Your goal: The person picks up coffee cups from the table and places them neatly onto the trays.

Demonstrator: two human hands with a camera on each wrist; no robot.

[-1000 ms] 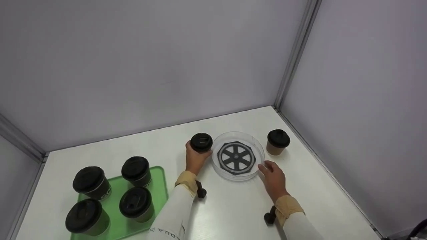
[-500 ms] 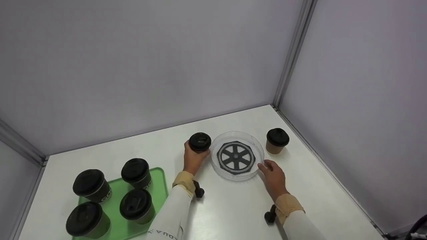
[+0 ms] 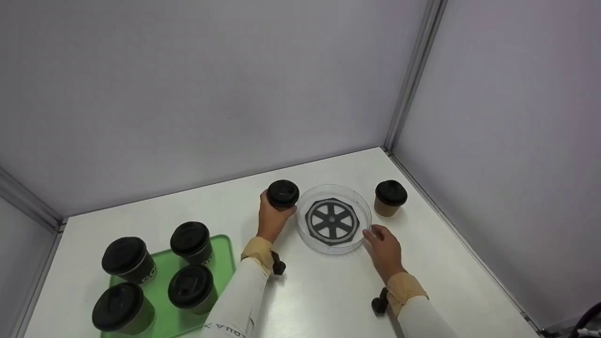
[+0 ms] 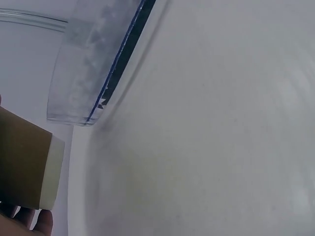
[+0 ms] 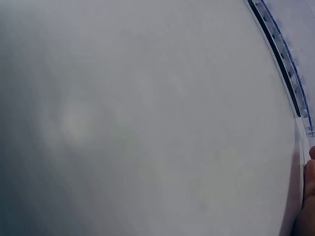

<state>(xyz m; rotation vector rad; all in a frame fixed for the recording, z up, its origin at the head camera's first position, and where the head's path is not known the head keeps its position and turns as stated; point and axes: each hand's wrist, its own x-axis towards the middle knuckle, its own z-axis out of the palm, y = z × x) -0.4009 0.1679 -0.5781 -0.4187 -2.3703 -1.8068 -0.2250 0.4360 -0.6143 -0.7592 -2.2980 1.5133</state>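
Observation:
In the head view, my left hand (image 3: 273,220) grips a brown paper coffee cup with a black lid (image 3: 283,193), close to the left side of a clear round tray (image 3: 305,238). The left wrist view shows the brown side of the coffee cup (image 4: 23,160) and its pale lower band, with fingertips (image 4: 43,222) below it. A dark wheel-like spoked base shows through the tray's middle. At the tray's right rim, my right hand (image 3: 386,251) pinches the clear wall between thumb and fingers. Only a few of its fingertips (image 5: 310,172) enter the right wrist view.
A second lidded coffee cup (image 3: 390,198) stands right of the tray. At the front left, a green tray (image 3: 226,263) bears several larger black-lidded cups (image 3: 190,287). Grey walls (image 3: 235,94) border the white table (image 3: 319,291) behind and at the sides.
The coffee cup in my left hand has shifted slightly up and back, and its lid has tilted a little. My right hand stays at the clear tray's rim.

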